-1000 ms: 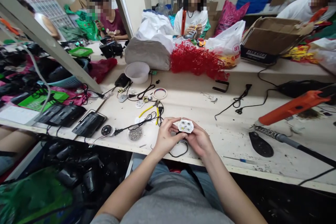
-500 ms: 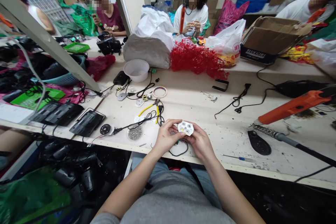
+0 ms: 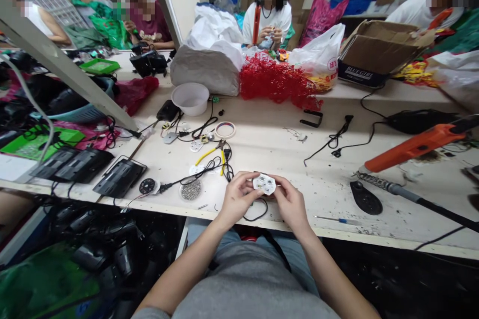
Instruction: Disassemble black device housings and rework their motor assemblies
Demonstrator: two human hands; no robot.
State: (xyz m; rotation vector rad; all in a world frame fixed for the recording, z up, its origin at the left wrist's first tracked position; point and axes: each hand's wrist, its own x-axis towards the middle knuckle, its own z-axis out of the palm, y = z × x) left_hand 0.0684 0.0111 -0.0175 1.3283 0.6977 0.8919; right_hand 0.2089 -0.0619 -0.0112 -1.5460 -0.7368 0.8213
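My left hand (image 3: 237, 196) and my right hand (image 3: 290, 203) together hold a small white hexagonal lens plate (image 3: 264, 183) with round lenses, just above the near edge of the workbench (image 3: 284, 144). Fingers of both hands are curled around its sides. A thin black wire (image 3: 257, 212) loops on the bench under the hands. A dish of small screws (image 3: 190, 190) lies just left of my left hand. Yellow-handled pliers (image 3: 211, 152) lie beyond it.
An orange tool (image 3: 419, 143), a soldering iron (image 3: 392, 188) and a small screwdriver (image 3: 337, 219) lie right. Black panels (image 3: 119, 177) line the left edge. A white bowl (image 3: 190, 98), red plastic mesh (image 3: 277, 82), bags and a cardboard box (image 3: 377, 55) sit behind. Other people work across the bench.
The view has tilted slightly, shifting everything a little up and left. My hands still hold the lens plate, with the fingers shifted a little around it.
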